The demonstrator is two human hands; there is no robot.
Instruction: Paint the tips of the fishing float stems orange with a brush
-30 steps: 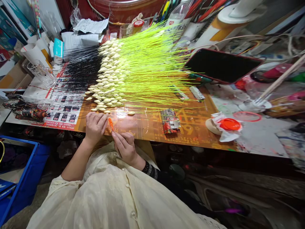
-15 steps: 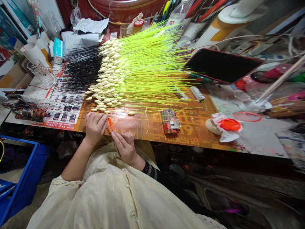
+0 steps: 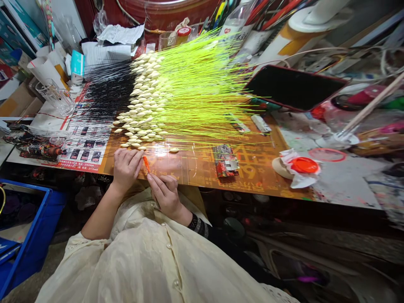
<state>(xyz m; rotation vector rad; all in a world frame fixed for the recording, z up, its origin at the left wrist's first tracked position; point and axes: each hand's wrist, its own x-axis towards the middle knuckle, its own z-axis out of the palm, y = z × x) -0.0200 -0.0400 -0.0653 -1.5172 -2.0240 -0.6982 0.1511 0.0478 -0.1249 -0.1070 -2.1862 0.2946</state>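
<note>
Several slender fishing floats with cream bodies (image 3: 145,99) lie side by side on the orange printed tabletop (image 3: 189,176). Their neon yellow tips (image 3: 202,92) fan out to the right, and their black stems (image 3: 109,94) to the left. One loose float (image 3: 174,150) lies just below the row. My right hand (image 3: 166,193) pinches a small orange piece (image 3: 146,164) at its fingertips. My left hand (image 3: 126,168) is curled right beside that piece, close to the nearest floats. Whether it holds anything is hidden.
A dark tablet (image 3: 293,87) lies beyond the yellow tips. A small printed packet (image 3: 225,160) and an orange lid in white wrapping (image 3: 304,165) sit to the right. A glass (image 3: 55,97) stands at the left, and a blue crate (image 3: 28,223) sits on the floor.
</note>
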